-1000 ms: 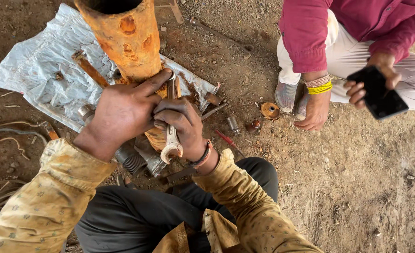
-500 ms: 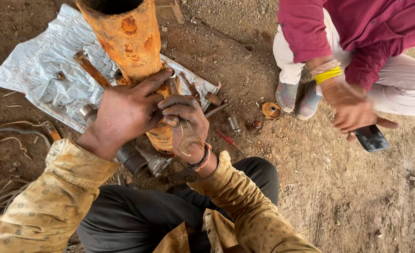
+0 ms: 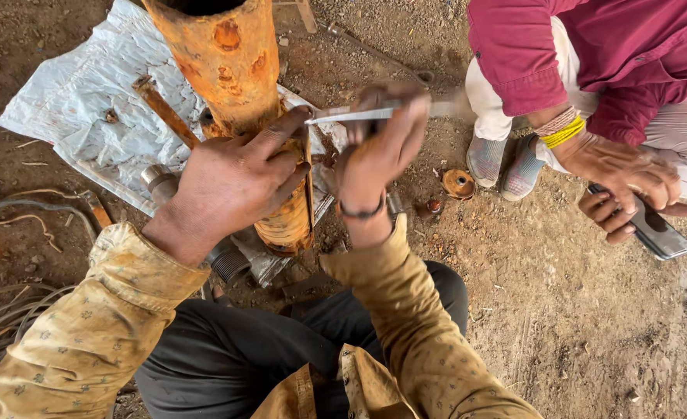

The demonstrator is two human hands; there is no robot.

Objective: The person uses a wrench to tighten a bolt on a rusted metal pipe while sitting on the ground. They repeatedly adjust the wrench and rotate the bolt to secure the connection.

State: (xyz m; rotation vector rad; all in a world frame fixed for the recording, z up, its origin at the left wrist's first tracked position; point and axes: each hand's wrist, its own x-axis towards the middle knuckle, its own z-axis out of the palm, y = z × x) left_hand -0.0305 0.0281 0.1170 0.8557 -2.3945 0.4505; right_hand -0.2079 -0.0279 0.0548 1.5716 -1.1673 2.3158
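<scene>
A rusty orange pipe (image 3: 231, 62) stands tilted in front of me on a white plastic sheet (image 3: 72, 101). My left hand (image 3: 227, 182) lies flat against the pipe's lower part, fingers spread over it. To its right, my right hand (image 3: 378, 151) is raised and closed around a flat grey metal tool (image 3: 351, 115). The tool points left toward the pipe and is blurred. My yellow sleeves and dark trousers fill the bottom of the view.
A person in a maroon shirt crouches at the right, holding a dark phone (image 3: 654, 233) in both hands. A rusty rod (image 3: 165, 112), a threaded metal fitting (image 3: 231, 264), a round rusty cap (image 3: 458, 184) and cables (image 3: 2, 310) lie on the dirt.
My right hand has lifted from low on the pipe up and to the right, bringing the metal tool with it. The other person's hands have lowered with the phone.
</scene>
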